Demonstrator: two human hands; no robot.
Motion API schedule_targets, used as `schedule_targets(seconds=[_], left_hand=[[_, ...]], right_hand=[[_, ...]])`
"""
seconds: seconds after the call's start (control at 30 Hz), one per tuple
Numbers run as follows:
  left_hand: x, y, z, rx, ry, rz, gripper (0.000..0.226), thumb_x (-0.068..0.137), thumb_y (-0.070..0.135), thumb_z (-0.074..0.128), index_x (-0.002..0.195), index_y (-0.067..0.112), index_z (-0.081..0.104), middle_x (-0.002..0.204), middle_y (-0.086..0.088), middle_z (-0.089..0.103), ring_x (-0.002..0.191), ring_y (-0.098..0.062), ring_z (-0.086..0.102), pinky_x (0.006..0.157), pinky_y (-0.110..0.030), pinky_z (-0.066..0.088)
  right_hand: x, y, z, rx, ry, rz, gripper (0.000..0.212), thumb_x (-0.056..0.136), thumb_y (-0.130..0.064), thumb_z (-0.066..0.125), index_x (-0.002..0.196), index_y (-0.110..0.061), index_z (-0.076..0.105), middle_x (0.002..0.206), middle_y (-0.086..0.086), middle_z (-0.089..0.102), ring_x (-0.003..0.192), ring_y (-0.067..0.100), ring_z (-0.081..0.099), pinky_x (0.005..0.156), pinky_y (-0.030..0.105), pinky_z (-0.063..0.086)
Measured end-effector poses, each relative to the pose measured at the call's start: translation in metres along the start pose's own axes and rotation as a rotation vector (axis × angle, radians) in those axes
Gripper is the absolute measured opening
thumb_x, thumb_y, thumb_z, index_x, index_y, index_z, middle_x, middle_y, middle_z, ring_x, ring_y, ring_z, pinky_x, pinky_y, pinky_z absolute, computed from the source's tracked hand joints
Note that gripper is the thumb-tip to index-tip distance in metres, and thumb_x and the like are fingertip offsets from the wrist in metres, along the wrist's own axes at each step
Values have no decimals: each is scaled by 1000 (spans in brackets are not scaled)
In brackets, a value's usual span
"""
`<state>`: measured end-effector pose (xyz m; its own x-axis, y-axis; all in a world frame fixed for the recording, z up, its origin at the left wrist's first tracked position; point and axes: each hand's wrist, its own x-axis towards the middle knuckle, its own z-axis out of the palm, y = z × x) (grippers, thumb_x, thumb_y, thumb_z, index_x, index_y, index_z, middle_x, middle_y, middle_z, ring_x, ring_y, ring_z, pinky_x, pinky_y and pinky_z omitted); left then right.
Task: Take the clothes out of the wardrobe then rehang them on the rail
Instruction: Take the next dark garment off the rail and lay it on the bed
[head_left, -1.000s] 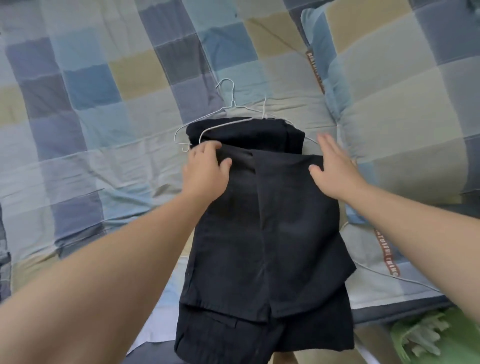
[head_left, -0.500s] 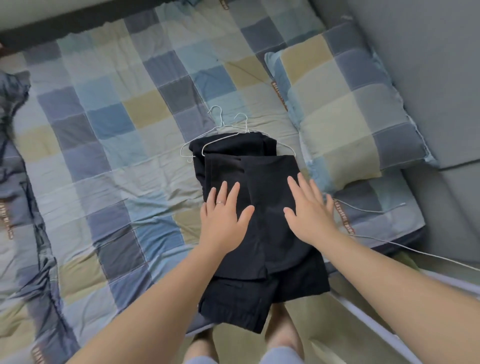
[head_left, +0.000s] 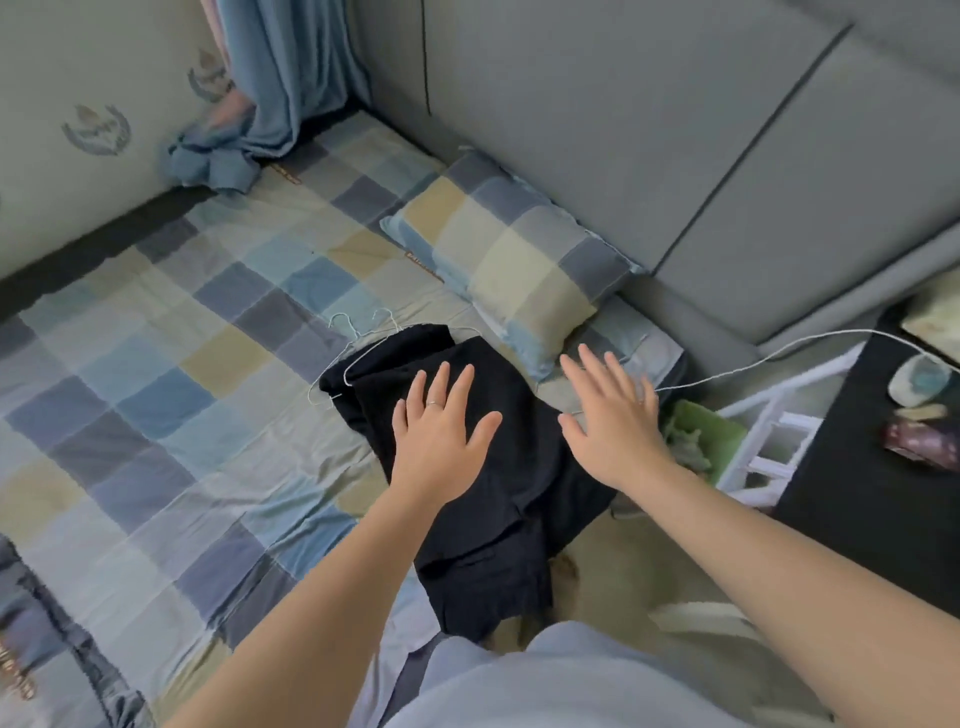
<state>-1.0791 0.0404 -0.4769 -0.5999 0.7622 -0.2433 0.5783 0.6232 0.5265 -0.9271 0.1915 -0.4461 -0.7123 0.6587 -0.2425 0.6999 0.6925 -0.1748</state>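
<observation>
Now, head view only. Left hand (head_left: 441, 431): fingers straight and spread, palm down, holding nothing; a ring shows on one finger. It lies over the black clothes (head_left: 511, 525); I cannot tell whether the palm rests on the cloth or hovers just above it.

Right hand (head_left: 610, 421): also flat, fingers straight and fanned apart, nothing in its grasp. It sits just beside the right edge of the black clothes, over the edge of the bed. Contact with anything: cannot tell.

The black clothes are folded in a dark pile on the checked bedsheet (head_left: 156, 395), under and between the two hands. The near end hangs over the bed edge, below the wrists. At the far end, beyond the left fingertips, two wire hangers (head_left: 358, 338) are threaded through the cloth, hooks pointing away from the hands. No wardrobe or rail in view.

Beyond the right fingertips: a checked pillow (head_left: 519, 260) lying against a grey padded headboard (head_left: 623, 130). A white cable (head_left: 779, 353) runs from near the right hand's fingers off to the right. To the right of the right hand: something green (head_left: 706, 431), too blurred to identify, then a white rack (head_left: 769, 436) and a black side table (head_left: 852, 499) with small items on it. Far beyond the left hand, a blue curtain (head_left: 280, 78) bunches onto the corner of the bed.
</observation>
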Motion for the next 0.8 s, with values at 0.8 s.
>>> schedule_targets(seconds=[0.8], left_hand=[[-199,415,148,192,-236,1239,64,99,62,31,156,38,15,166,6,7,153,-23,-5,121,-51,-1]], right_hand=[[-469,250,-75,-53,506,934,67,97,-38,46,155,-33,12,164,-9,4,151,19,-2,119,54,4]])
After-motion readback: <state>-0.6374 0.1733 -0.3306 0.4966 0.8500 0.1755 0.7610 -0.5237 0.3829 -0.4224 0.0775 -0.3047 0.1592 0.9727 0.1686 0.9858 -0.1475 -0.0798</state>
